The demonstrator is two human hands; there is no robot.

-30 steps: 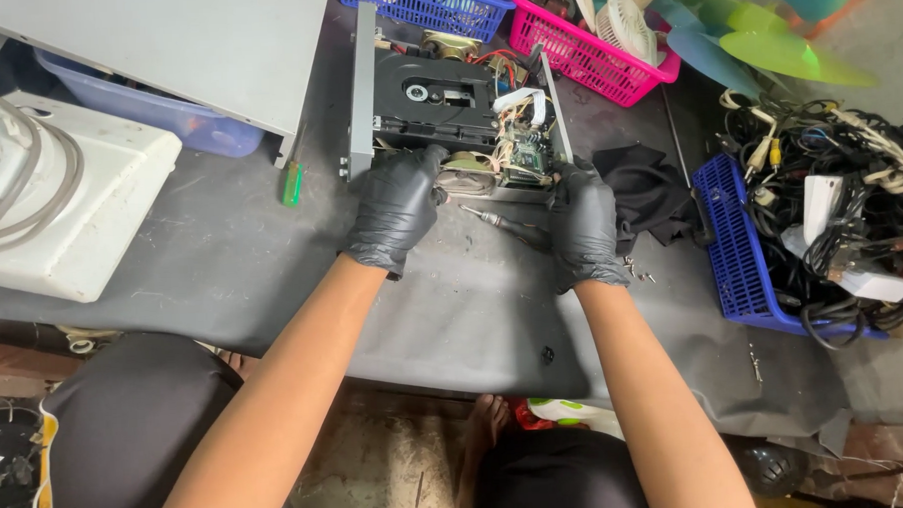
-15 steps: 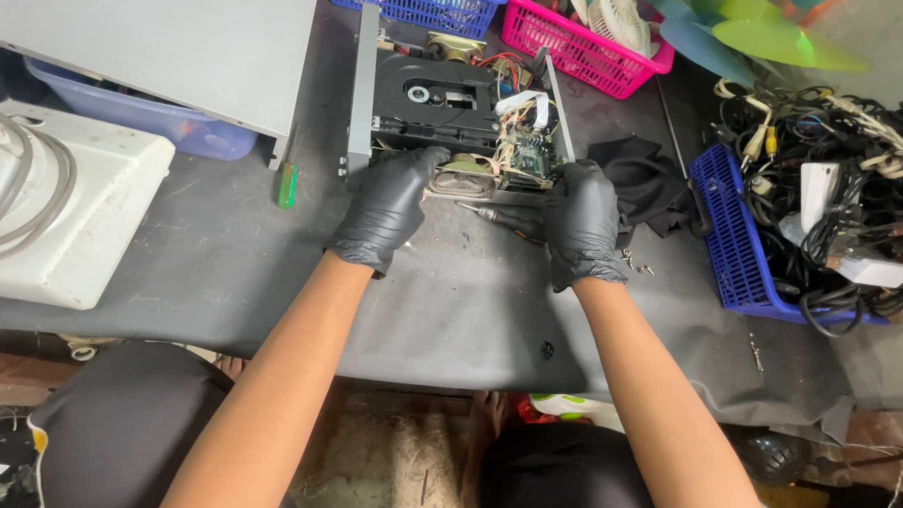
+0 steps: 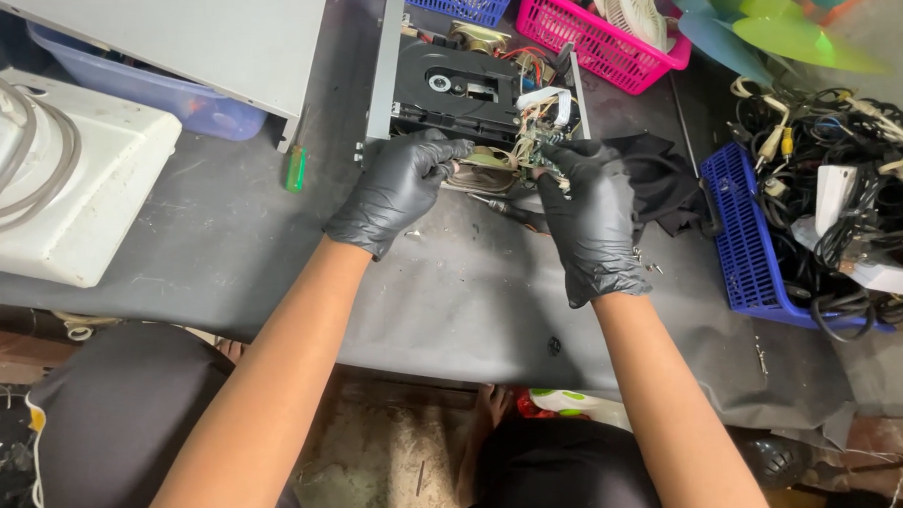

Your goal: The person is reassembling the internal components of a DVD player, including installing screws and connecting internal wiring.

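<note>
Single head view, looks steeply down over both forearms onto the dark tabletop (image 3: 221,242), fairly close. Fingers (image 3: 438,154) sit upper-centre of frame; floor shows below them at the bottom edge. No second view.

Dark grey table (image 3: 221,242), opened disc player (image 3: 466,93), green screwdriver (image 3: 294,169), blue basket (image 3: 746,234), black cloth (image 3: 669,181)

Disc player (image 3: 466,88) behind both hands; cable basket (image 3: 741,234) right.

Black glossy gloves cover left hand (image 3: 397,191) and right hand (image 3: 592,219); forearms unsleeved.
</note>
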